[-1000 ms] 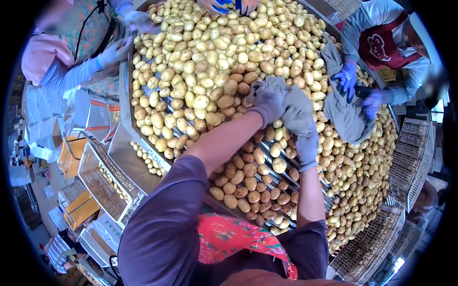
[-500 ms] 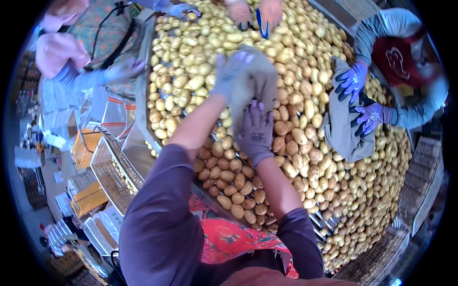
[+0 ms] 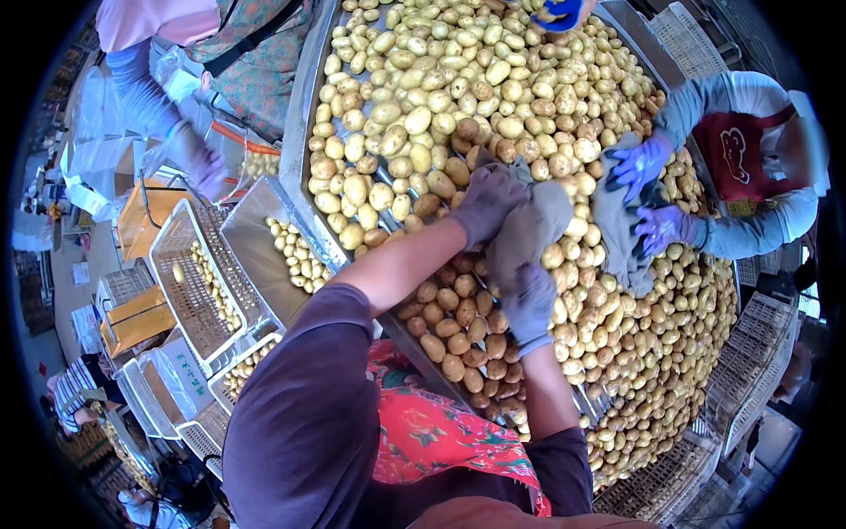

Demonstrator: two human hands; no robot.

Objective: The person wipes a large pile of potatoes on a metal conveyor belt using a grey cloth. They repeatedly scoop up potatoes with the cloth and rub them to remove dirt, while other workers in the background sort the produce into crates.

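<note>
A crumpled grey cloth [image 3: 531, 231] lies over the potatoes [image 3: 441, 115] on a metal-edged sorting table. My left hand [image 3: 487, 204], in a grey glove, grips its far left part with the fingers curled in. At the cloth's near end, my gloved right hand [image 3: 530, 309] is closed on the fabric, its fingertips partly hidden. Browner potatoes [image 3: 454, 326] lie near me, beside my right wrist. Paler yellow ones spread over the far side. Bare metal rollers [image 3: 592, 404] show through a gap right of my right forearm.
Across to the right, a co-worker's purple-gloved hands [image 3: 650, 198] rest on another grey cloth [image 3: 617, 238]. A second co-worker's gloved hand [image 3: 204, 167] hangs at the left, beyond the table edge. Plastic crates [image 3: 198, 282] and a metal chute [image 3: 273, 234] with small potatoes stand left.
My hands and the cloth have shifted right and nearer, and the cloth is more bunched. The left co-worker's hand has moved away from the table. The view has shifted, showing more crates.
</note>
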